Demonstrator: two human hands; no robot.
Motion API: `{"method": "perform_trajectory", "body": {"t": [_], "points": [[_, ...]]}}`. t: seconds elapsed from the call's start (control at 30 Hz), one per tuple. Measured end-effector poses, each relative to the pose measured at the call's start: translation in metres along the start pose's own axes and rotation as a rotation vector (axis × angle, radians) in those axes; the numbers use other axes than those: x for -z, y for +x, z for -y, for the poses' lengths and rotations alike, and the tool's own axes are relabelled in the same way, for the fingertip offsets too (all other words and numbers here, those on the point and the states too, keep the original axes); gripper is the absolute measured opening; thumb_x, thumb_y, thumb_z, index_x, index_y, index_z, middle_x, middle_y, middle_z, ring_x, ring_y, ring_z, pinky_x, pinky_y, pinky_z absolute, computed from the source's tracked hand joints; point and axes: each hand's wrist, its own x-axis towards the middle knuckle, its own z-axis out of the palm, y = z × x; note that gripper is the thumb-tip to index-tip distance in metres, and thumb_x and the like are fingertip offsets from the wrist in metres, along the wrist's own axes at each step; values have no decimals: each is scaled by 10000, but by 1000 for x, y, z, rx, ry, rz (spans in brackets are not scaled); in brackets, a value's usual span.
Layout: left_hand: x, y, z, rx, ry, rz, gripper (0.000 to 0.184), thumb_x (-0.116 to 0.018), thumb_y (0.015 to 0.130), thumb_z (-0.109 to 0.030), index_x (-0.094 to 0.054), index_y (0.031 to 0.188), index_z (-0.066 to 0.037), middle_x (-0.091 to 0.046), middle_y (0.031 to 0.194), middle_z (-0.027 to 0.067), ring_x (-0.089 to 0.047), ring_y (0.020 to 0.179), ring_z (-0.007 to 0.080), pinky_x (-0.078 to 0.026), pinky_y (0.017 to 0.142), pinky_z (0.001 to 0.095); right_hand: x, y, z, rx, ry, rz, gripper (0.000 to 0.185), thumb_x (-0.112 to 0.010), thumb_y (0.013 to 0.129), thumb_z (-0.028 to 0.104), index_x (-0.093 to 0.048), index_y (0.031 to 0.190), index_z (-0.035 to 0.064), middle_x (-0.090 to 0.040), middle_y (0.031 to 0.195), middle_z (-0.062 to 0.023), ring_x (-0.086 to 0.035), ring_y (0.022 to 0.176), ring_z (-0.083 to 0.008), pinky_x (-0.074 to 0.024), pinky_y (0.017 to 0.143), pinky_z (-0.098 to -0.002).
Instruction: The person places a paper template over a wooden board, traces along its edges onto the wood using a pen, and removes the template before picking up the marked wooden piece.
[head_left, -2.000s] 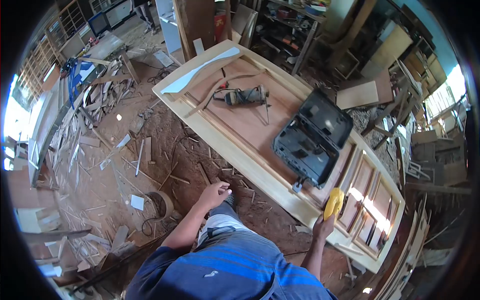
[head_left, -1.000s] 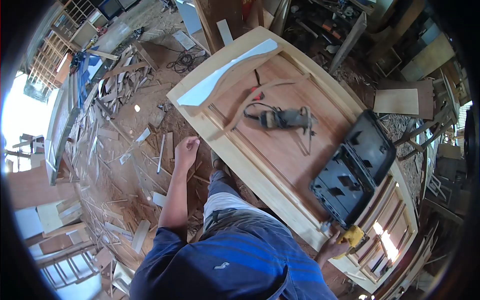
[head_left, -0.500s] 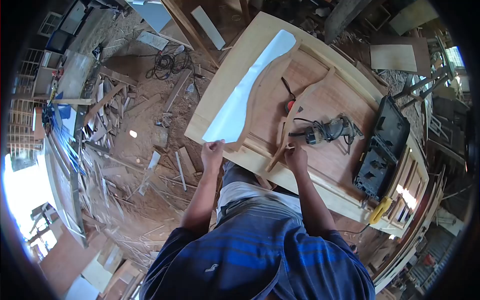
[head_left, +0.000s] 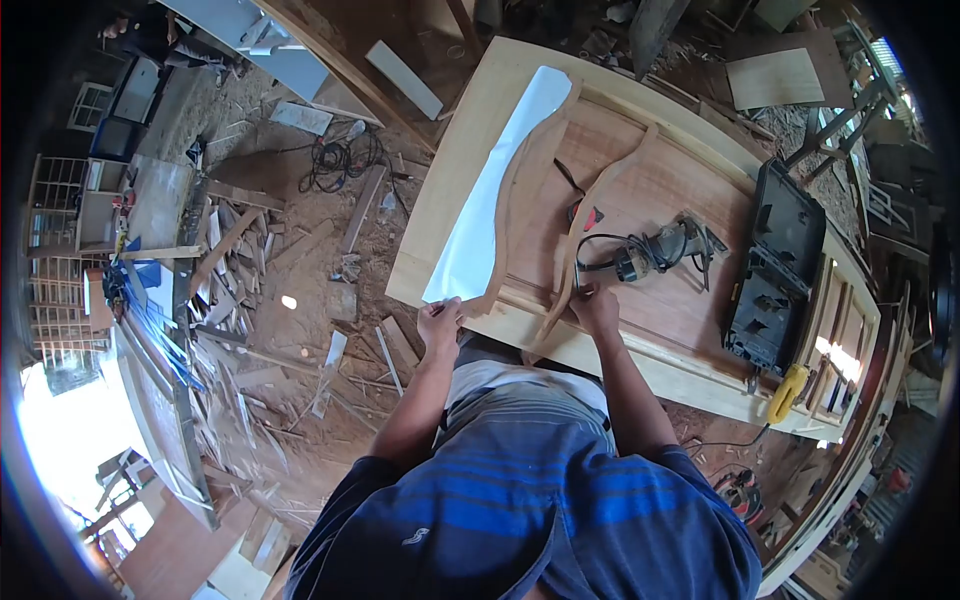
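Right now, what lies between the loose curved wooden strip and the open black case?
A power tool with its cable, lying on the wooden panel; the head view shows it.

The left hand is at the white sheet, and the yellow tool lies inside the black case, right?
Not inside: the yellow tool is outside the black case, beside it, as the head view shows; the left hand is at the white sheet.

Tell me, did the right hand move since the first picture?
Yes, the right hand moved away from the open black case, over to the curved wood strip.
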Motion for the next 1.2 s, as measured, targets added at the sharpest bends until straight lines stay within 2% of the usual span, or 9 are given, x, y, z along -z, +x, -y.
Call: {"method": "perform_trajectory", "body": {"t": [0.13, 0.33, 0.37, 0.43, 0.5, 0.6, 0.63, 0.93, 1.2], "points": [[3, 7, 5, -35, -15, 65, 343, -798, 898, -28, -514, 1087, 5, -655, 910, 99, -656, 717, 151, -590, 616, 300, 20, -20, -12, -25, 133, -67, 215, -701, 824, 175, -650, 947, 6, -704, 834, -230, -692, 796, -440, -552, 747, -477], [11, 9, 5, 18, 16, 130, 349, -802, 893, -29, -518, 1093, 3, -667, 897, 101, -665, 714, 160, -591, 625, 303, 6, -45, -1, 38, 520, -55, 136, -588, 921, 112, -596, 906, -23, -628, 778, -175, -612, 747, -234, -511, 720, -403], [11, 6, 2, 32, 11, 133, 346, -806, 892, -36, -522, 1088, 1, -669, 896, 101, -669, 715, 163, -594, 629, 303, 5, -50, 22, 80, 598, -6, 156, -555, 931, 121, -622, 935, -20, -565, 751, -78, -530, 779, -162, -483, 751, -328], [18, 11, -3, 56, 31, 186, 379, -823, 885, -51, -509, 1097, -54, -661, 887, 81, -689, 742, 183, -628, 708, 341, -25, -50, 46, -11, 651, 139, 245, -668, 935, 208, -693, 987, -30, -688, 849, -92, -611, 827, -151, -500, 772, -333], [18, 17, -14, 87, 45, 234, 360, -822, 888, -69, -523, 1088, -46, -669, 878, 79, -686, 722, 171, -619, 677, 317, -45, -46, 75, 49, 433, 300, 354, -714, 915, 308, -765, 1010, -29, -763, 879, -154, -705, 822, -204, -541, 778, -359], [29, 23, -23, 144, 34, 279, 362, -824, 886, -74, -517, 1078, -57, -670, 865, 70, -695, 721, 170, -619, 666, 311, -61, -54, 123, -161, 562, 433, 411, -756, 895, 385, -801, 945, -20, -776, 828, -133, -720, 774, -209, -542, 757, -349], [32, 27, -23, 164, 31, 290, 362, -825, 885, -73, -515, 1072, -58, -669, 862, 69, -697, 723, 173, -620, 665, 312, -85, -54, 123, -178, 654, 373, 416, -778, 886, 394, -815, 924, -18, -767, 771, -95, -716, 736, -181, -543, 732, -338], [34, 27, -35, 253, 118, 353, 288, -825, 898, -84, -548, 970, -114, -678, 831, 43, -692, 705, 170, -614, 674, 322, -111, -53, 151, -401, 1076, 217, 245, -823, 860, 233, -793, 850, -10, -758, 780, -78, -716, 740, -153, -558, 693, -302], [39, 40, -27, 179, 176, 369, 361, -835, 881, -60, -512, 1039, -90, -676, 867, 66, -700, 748, 188, -623, 688, 337, -125, -53, 142, -321, 903, 133, 214, -837, 873, 192, -784, 882, -15, -763, 808, -72, -706, 708, -137, -544, 652, -297]]}}
